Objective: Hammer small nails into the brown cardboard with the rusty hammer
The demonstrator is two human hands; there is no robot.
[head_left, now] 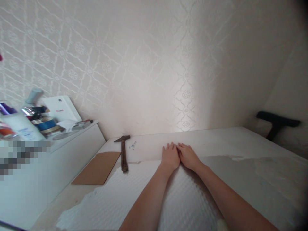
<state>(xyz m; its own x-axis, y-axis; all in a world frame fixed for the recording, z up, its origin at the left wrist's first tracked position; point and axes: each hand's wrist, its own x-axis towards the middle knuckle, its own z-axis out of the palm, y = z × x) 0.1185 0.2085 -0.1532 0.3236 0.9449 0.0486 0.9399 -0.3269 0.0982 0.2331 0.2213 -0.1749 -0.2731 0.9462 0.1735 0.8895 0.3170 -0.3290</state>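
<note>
My left hand (171,156) and my right hand (189,156) rest palm down side by side, touching along the thumbs. Both lie on the white table (211,141) toward the wall, fingers pointing away from me. Anything under the palms is hidden. A textured white sheet (185,199) spreads beneath my forearms and ends near my wrists. Left of my hands, a hammer (123,154) with a dark metal head and wooden handle lies with its head toward the wall. A brown flat board or notebook (97,168) lies beside the hammer.
A white cabinet (79,154) on the left bears a white box (61,107), a white bottle (22,126), a blue-banded round container (45,123) and other small items. Patterned wallpaper (144,64) rises behind the table. A black T-shaped object (276,120) stands at the right.
</note>
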